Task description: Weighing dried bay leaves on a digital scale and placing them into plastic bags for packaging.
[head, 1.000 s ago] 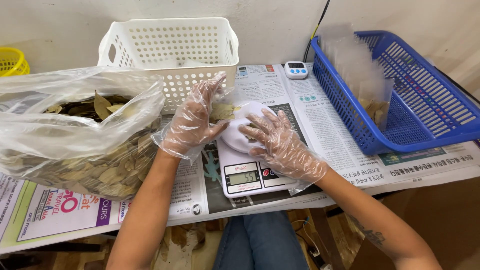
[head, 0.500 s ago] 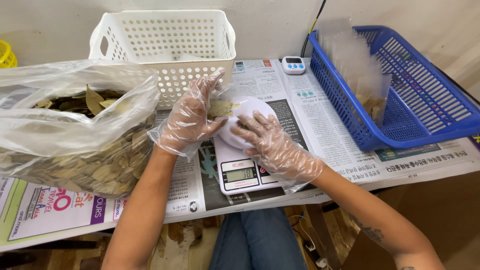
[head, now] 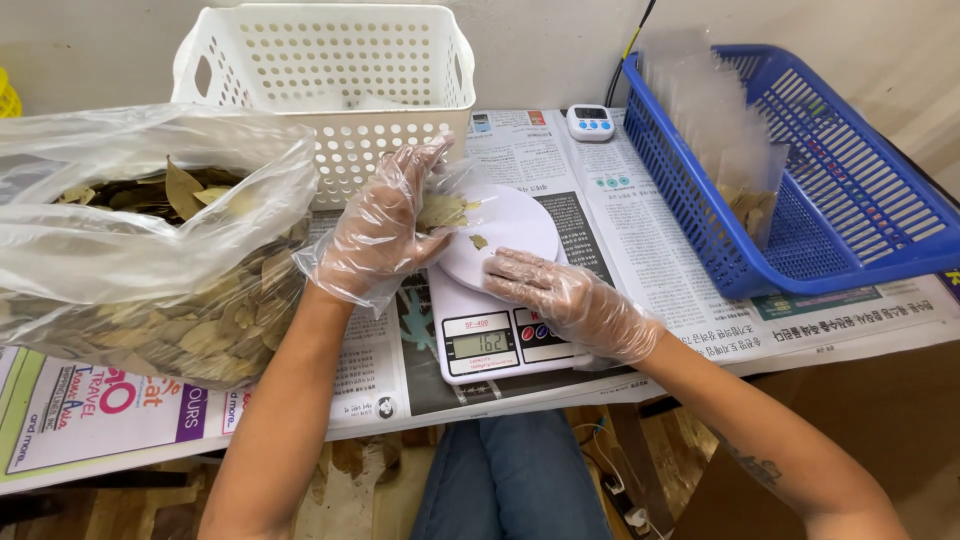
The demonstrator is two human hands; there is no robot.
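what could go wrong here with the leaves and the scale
The right hand rests on the scale at the platter's edge; its weight may skew the reading. The left hand holds dried leaves at the platter's rim, where some could slide off onto the newspaper. One leaf piece lies loose on the platter and could be brushed away.

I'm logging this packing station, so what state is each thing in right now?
Left hand: gloved, holding dried leaves at the scale's edge.
Right hand: gloved, flat on the scale, holding nothing.
Scale: on, display lit, one leaf bit on its white plate.
Plastic bag: open, full of dried leaves.
White basket: upright, contents unclear.
Blue basket: holds upright clear pouches.
Timer: lying flat.
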